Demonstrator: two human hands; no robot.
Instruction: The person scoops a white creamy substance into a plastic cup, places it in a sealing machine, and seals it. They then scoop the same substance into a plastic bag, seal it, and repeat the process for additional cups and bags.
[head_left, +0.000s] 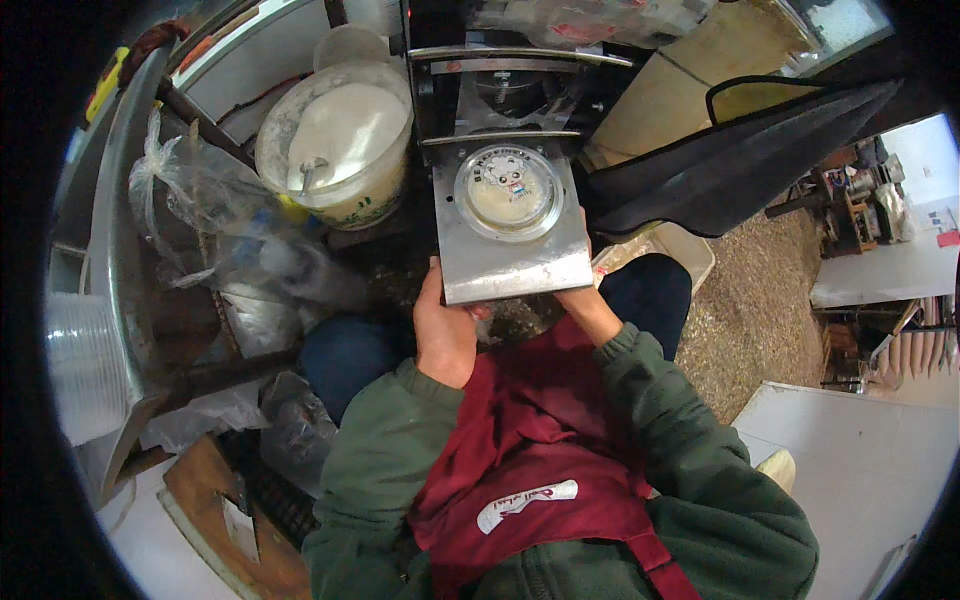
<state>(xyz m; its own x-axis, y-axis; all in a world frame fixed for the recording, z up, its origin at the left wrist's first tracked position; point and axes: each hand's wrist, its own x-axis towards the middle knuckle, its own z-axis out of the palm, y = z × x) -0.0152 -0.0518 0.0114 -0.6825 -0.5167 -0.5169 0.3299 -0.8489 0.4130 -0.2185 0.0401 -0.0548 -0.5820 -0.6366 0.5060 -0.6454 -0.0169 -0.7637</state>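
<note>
A metal tray (517, 262) of a dark sealing machine (510, 97) projects towards me. In its round opening sits a plastic cup (510, 193) under a clear film printed with a cartoon face and lettering; pale contents show through it. My left hand (446, 330) is at the tray's near left corner, thumb along the side and fingers partly hidden beneath. At the right edge is my right hand (589, 300), its fingers mostly hidden under and behind the tray. To the left stands a translucent bucket (360, 206) with white material and a metal utensil handle (307, 174) in it.
Clear plastic bags (262, 247) hang and lie at left, near a metal rack edge (124, 225) and stacked clear plastic containers (84, 360). A black cloth or bag (720, 172) extends at right, above a pale plastic bin (686, 251). Wooden furniture (217, 525) stands lower left.
</note>
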